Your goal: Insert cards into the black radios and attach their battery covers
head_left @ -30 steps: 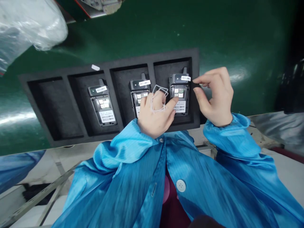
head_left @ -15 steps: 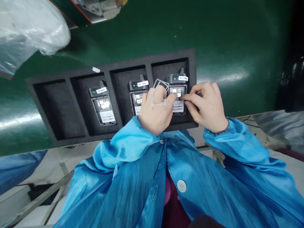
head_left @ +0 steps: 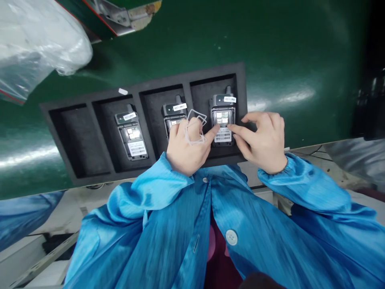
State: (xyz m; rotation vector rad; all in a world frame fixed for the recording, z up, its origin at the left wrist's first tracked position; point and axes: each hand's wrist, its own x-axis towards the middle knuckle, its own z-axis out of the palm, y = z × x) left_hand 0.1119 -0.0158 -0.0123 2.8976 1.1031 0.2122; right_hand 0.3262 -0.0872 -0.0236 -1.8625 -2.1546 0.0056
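Thin white card frames (head_left: 195,127), like punched-out SIM card frames, are tucked in the curled fingers of my left hand (head_left: 187,149). Its index fingertip rests on the right-hand handset (head_left: 223,105), near the lower edge of the open battery bay. From the other side, the stretched index finger of my right hand (head_left: 262,138) touches that same spot, its fingers apart and nothing seen in them. This handset lies back up, with a stub antenna, barcode labels and bare metal slots. My left hand partly covers a similar middle handset (head_left: 170,109).
The black foam tray (head_left: 188,90) has several compartments. A third handset (head_left: 132,136) lies left of the middle one, and a small white piece (head_left: 122,91) sits on the tray's back rim. Clear plastic bags (head_left: 60,36) and a metal bracket (head_left: 126,18) are at back left on the green table (head_left: 285,52).
My left hand has drawn left and slightly down with the card frames, baring more of the right-hand handset's bay. My right hand has shifted slightly down, its index finger still at the handset.
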